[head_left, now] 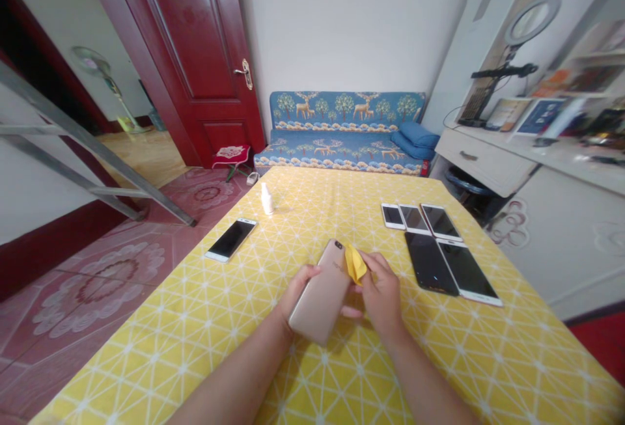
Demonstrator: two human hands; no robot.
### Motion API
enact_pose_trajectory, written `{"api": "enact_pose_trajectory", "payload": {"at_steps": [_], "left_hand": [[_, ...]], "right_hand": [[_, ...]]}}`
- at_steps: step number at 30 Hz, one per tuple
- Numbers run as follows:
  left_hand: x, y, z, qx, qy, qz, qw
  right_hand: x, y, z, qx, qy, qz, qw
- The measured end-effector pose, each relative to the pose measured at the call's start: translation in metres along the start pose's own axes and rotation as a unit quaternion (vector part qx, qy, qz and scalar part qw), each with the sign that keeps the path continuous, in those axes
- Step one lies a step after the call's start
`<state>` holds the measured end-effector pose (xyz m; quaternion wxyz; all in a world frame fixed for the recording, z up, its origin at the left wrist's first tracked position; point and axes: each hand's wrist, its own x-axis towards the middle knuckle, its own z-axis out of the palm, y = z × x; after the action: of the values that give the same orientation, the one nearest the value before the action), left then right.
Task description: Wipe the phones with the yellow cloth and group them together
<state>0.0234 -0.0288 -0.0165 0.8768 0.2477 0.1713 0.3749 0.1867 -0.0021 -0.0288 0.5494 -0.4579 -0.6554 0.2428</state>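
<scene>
A gold smartphone (319,301) is tilted above the table with its back and corner camera facing up. My left hand (297,287) is closed around it, thumb on the left edge and fingertips showing beyond the right edge. In my right hand (383,288) a yellow cloth (355,265) is pinched, touching the phone's right edge near the top. Part of the cloth is hidden by my fingers. A white smartphone (231,240) with a dark screen lies to the left, and behind it a small white bottle (266,199) stands upright.
On the right of the yellow patterned tablecloth (234,321) lie several phones, among them a black phone (430,262) and a large white phone (469,271). Beyond are a blue sofa (336,142), a red door (195,41), a metal ladder (92,151) and a white cabinet (493,164).
</scene>
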Motion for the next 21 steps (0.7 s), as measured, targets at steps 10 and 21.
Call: {"api": "enact_pose_trajectory", "payload": {"at_steps": [10,21], "left_hand": [[0.008,0.004,-0.005,-0.145,0.111,0.112,0.977],[0.013,0.009,-0.017,-0.219,0.214,0.289,0.907]], "right_hand": [[-0.008,-0.001,0.005,-0.155,-0.058,-0.153,0.974],[-0.030,-0.016,0.026,0.034,-0.116,-0.089,0.989]]}}
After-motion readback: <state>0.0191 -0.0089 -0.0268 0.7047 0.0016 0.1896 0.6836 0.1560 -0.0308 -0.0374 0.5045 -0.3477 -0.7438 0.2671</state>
